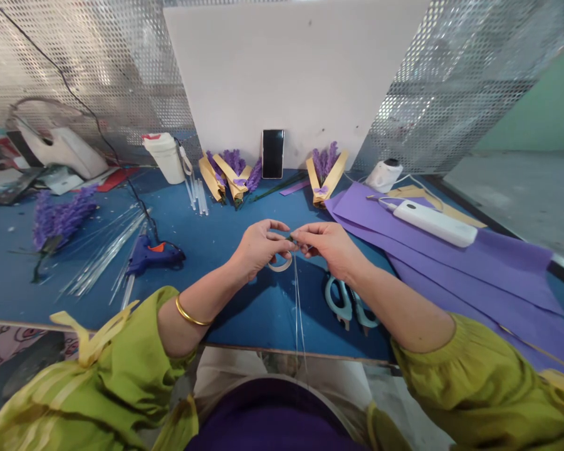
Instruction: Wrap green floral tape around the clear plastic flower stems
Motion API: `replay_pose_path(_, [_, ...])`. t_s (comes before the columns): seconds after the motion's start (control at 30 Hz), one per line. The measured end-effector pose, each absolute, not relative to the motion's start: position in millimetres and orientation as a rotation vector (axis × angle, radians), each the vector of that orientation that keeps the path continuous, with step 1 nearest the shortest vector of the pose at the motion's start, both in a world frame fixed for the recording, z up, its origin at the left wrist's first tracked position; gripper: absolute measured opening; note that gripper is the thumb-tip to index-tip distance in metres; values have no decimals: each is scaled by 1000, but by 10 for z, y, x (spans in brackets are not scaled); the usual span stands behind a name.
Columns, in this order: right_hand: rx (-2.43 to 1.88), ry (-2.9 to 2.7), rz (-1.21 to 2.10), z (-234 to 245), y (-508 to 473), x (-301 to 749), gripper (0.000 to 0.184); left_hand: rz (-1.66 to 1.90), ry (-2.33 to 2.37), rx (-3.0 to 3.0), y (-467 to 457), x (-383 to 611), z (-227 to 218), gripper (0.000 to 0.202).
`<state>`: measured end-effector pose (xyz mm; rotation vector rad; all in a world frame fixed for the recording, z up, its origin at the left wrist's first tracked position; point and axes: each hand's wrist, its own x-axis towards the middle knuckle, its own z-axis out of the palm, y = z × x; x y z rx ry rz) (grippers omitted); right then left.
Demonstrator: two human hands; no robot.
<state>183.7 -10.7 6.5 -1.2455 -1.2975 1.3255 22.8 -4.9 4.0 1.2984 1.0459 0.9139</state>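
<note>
My left hand (259, 246) and my right hand (328, 245) meet over the blue table (207, 232), fingertips pinched together. Between them they hold the top of a thin clear stick (299, 307) that hangs down toward my lap. A small roll of tape (280, 264) sits under my left hand, ringed around its fingers or held by them; I cannot tell which. Teal scissors (346, 302) lie on the table just below my right wrist. A blue glue gun (153, 254) rests to the left of my left hand.
Purple foam sheets (455, 263) cover the right side, with a white power bank (435, 223) on them. Clear sticks (98, 257) and purple flower sprigs (59, 216) lie at left. Finished purple flowers in tan wraps (323, 174), a phone (272, 153) and a white jar (165, 156) stand at the back.
</note>
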Motion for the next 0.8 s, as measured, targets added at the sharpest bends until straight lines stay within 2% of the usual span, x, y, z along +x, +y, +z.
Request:
replay_pose_path(0.47, [-1181, -1149, 1522, 38, -68, 1866, 23, 890, 1052, 1282, -35, 225, 34, 40])
replay_pose_path(0.8, [-1176, -1200, 1437, 53, -97, 1816, 21, 883, 1050, 1292, -47, 232, 44, 40])
